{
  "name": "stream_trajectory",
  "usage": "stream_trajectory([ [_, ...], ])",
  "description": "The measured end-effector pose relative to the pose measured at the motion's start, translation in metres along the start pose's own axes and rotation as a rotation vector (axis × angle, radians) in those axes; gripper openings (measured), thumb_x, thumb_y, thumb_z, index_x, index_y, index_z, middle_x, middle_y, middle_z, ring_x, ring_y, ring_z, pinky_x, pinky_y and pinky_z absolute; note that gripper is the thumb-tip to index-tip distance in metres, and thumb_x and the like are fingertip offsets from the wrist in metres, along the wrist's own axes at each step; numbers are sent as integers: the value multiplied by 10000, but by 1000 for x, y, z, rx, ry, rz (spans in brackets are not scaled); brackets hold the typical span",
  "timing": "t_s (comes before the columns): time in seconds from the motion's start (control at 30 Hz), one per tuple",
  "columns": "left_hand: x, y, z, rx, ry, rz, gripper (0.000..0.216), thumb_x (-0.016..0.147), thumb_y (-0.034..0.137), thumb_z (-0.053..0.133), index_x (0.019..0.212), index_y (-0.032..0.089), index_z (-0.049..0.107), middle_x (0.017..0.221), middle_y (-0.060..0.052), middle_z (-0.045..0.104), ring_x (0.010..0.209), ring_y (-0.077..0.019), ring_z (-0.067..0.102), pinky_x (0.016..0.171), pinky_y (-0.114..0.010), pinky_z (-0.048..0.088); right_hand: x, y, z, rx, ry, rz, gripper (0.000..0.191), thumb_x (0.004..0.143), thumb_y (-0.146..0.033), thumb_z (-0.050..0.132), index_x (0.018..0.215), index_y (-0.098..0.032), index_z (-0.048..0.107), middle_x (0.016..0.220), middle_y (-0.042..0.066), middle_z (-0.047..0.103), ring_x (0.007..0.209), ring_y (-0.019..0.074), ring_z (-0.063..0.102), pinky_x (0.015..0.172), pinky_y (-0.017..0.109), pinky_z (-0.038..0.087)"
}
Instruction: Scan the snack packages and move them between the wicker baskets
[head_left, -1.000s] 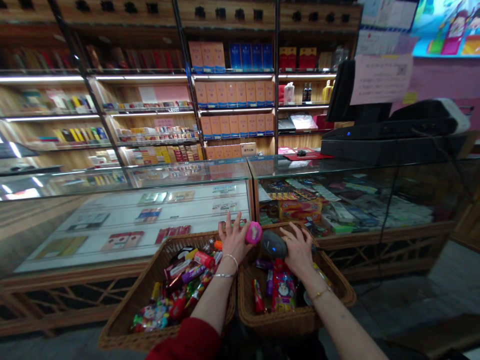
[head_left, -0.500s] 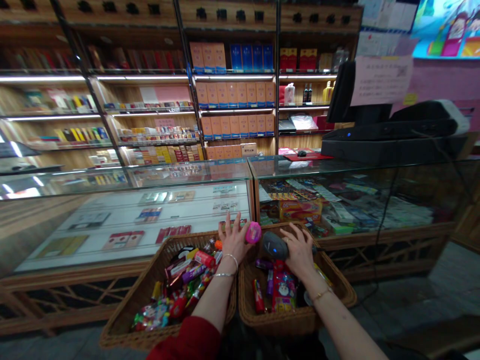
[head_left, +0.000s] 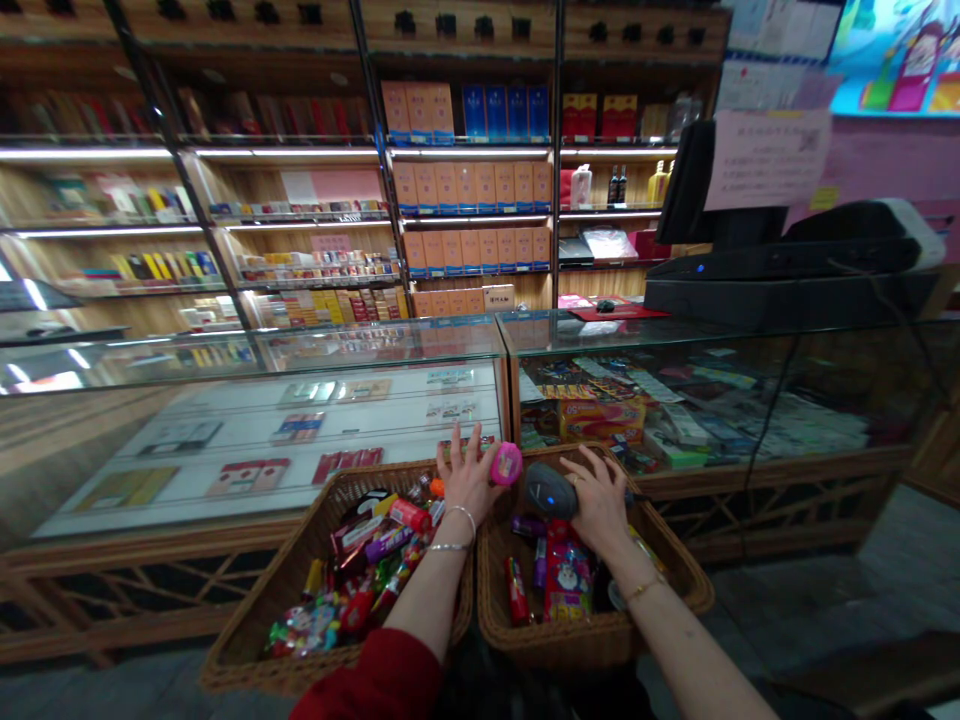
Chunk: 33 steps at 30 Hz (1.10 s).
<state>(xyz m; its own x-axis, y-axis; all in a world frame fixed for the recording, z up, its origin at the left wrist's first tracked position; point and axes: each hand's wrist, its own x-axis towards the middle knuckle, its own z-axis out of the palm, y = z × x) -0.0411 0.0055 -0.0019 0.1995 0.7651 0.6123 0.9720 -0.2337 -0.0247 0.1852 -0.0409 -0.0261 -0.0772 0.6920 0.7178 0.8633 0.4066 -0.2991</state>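
Above the inner rims of two wicker baskets, my left hand (head_left: 466, 482) holds a small round pink container (head_left: 506, 464) between thumb and fingers, its other fingers stretched out. My right hand (head_left: 598, 500) grips a dark grey handheld barcode scanner (head_left: 550, 491) with a blue light, its head turned toward the pink container, a small gap between them. The left basket (head_left: 255, 590) carries a heap of wrapped sweets, among them a red tube (head_left: 410, 515). In the right basket (head_left: 679, 565) lie a pink-purple candy packet (head_left: 568, 580) and a red tube-shaped pack (head_left: 517, 590); my right arm hides part of the contents.
Glass display counters (head_left: 390, 345) stand just beyond the baskets, holding flat packs and papers. A monitor (head_left: 686, 185) with a paper sheet sits on the right counter, and a black cable (head_left: 771, 420) hangs down in front. Stocked shelves (head_left: 472, 215) line the back wall.
Both hands, the pink container and the scanner keep practically the same positions. The view has shifted very slightly.
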Motion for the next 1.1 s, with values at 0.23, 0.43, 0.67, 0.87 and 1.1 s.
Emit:
stream_trajectory([
  [0.23, 0, 1, -2, -2, -1, 5, 728, 654, 486, 798, 1335, 356, 576, 1587, -70, 350, 1493, -424, 111, 1168, -677, 103, 0, -3, -3, 3, -2, 12, 271, 717, -85, 524, 877, -224, 693, 1237, 52, 693, 1372, 274, 404, 1110, 507, 198],
  [0.43, 0, 0, -1, -3, 0, 3, 748, 643, 496, 800, 1340, 356, 568, 1591, -69, 343, 1494, -424, 100, 1169, -677, 94, 1, -2, -4, 3, -11, 8, 268, 727, -87, 516, 878, -225, 689, 1238, 40, 693, 1372, 268, 400, 1114, 499, 188],
  [0.67, 0, 0, 0, -2, -18, 0, 746, 653, 502, 786, 1350, 361, 559, 1596, -65, 332, 1498, -421, 84, 1170, -673, 82, 1, -2, -3, 32, -13, 18, 264, 705, -98, 541, 878, -224, 695, 1224, 45, 700, 1361, 275, 408, 1104, 498, 183],
  [0.87, 0, 1, -3, -7, -49, -19, 694, 667, 458, 767, 1329, 358, 582, 1600, -66, 321, 1500, -414, 90, 1168, -676, 75, 0, 2, 1, -19, -1, 0, 252, 706, -125, 551, 874, -233, 705, 1208, 58, 705, 1347, 279, 421, 1101, 492, 194],
  [1.1, 0, 2, -6, -12, -43, -18, 705, 667, 471, 766, 1336, 366, 571, 1594, -63, 337, 1495, -412, 121, 1169, -671, 80, 0, 6, 3, -25, -18, -9, 261, 711, -130, 559, 900, -233, 706, 1220, 55, 699, 1352, 282, 411, 1095, 491, 196],
])
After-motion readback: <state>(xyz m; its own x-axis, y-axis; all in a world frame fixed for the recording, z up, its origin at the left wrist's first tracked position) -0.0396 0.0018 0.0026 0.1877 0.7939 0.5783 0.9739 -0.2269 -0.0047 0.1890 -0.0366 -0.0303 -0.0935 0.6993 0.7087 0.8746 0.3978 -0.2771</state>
